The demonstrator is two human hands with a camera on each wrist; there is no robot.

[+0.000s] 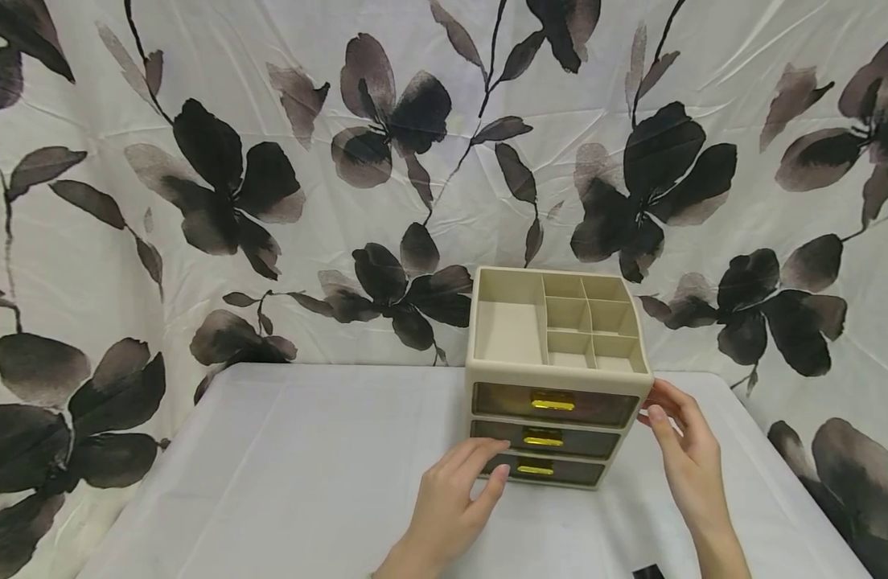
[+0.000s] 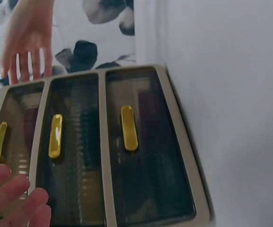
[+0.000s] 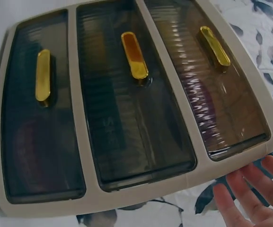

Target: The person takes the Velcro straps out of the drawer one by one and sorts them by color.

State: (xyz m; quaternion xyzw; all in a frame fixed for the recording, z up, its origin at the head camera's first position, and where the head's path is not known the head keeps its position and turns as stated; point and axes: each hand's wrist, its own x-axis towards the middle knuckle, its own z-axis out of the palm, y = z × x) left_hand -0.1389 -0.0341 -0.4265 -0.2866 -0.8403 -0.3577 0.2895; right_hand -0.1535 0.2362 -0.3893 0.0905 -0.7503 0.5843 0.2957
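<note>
A cream desktop organizer (image 1: 560, 366) stands on the white-covered table, with three smoky see-through drawers, each with a gold handle (image 1: 552, 400). All three drawers are closed, and dim shapes show through their fronts. Its top tray is divided into one long compartment and several small ones, with nothing in them. My left hand (image 1: 454, 498) is in front of the lower left of the drawers, fingers extended and overlapping the middle drawer front (image 2: 74, 179). At the organizer's right side is my right hand (image 1: 686, 454), its fingertips right at the side edge in the right wrist view.
A small black object (image 1: 648, 572) lies at the table's front, partly cut off by the frame. White cloth with dark flowers (image 1: 386, 121) hangs behind and beside the table (image 1: 306, 450). The organizer stands right of the table's middle, near the back edge.
</note>
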